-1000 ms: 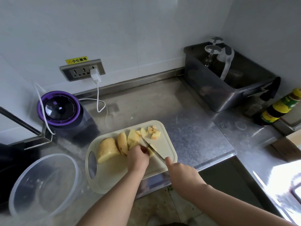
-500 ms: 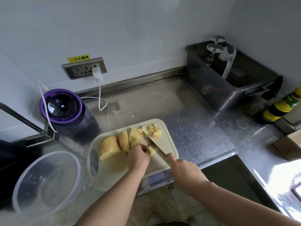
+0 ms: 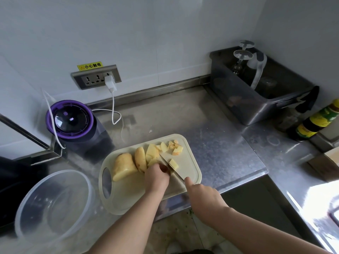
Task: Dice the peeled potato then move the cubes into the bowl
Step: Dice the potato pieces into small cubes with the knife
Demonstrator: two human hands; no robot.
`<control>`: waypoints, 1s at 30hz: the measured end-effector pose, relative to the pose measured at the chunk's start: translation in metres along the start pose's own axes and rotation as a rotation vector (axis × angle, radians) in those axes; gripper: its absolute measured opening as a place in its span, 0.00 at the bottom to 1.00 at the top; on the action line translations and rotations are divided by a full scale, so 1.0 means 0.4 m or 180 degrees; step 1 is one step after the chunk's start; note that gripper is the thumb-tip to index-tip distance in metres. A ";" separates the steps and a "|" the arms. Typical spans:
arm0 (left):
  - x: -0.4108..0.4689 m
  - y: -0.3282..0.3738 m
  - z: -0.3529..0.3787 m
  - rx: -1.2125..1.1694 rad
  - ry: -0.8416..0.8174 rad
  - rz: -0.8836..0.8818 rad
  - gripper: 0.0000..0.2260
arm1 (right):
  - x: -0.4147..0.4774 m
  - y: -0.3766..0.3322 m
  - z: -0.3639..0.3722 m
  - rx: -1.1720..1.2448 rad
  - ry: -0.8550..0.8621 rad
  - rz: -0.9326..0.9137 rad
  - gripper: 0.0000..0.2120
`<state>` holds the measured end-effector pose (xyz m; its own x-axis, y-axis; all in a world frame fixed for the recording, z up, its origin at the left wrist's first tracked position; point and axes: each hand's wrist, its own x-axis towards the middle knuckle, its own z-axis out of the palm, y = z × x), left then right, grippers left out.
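L hand (image 3: 156, 177) pins a potato (image 3: 152, 160) slice on the board (image 3: 190, 162), fingers curled right beside the knife (image 3: 171, 168) blade; R hand (image 3: 201, 196) grips the handle. Risk: slice slips & blade nicks fingers, or cubes (image 3: 177, 148) skid off before reaching bowl (image 3: 53, 204)

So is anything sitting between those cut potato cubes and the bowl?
Yes. The cubes lie at the far right of the board; the uncut potato pieces and the left hand sit between them and the bowl on the left.
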<state>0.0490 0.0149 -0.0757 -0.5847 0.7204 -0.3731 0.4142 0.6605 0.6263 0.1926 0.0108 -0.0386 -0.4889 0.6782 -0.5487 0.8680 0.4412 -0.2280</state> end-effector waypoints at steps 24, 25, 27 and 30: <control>0.109 0.070 -0.052 0.3779 -0.1049 0.2719 0.19 | -0.017 0.082 -0.103 0.0232 0.0719 0.0154 0.16; 0.112 0.079 -0.053 0.3815 -0.1039 0.2771 0.18 | -0.018 0.085 -0.102 0.0226 0.0694 0.0164 0.16; 0.115 0.087 -0.053 0.3853 -0.1050 0.2794 0.17 | -0.016 0.093 -0.097 0.0218 0.0678 0.0202 0.15; 0.114 0.084 -0.048 0.3827 -0.0985 0.2736 0.19 | -0.008 0.103 -0.089 0.0236 0.0658 0.0248 0.14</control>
<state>0.0230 0.0659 -0.0585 0.2279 0.8801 -0.4165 0.9412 -0.3086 -0.1372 0.2269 0.0479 -0.0178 -0.4212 0.8177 -0.3924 0.9041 0.3437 -0.2540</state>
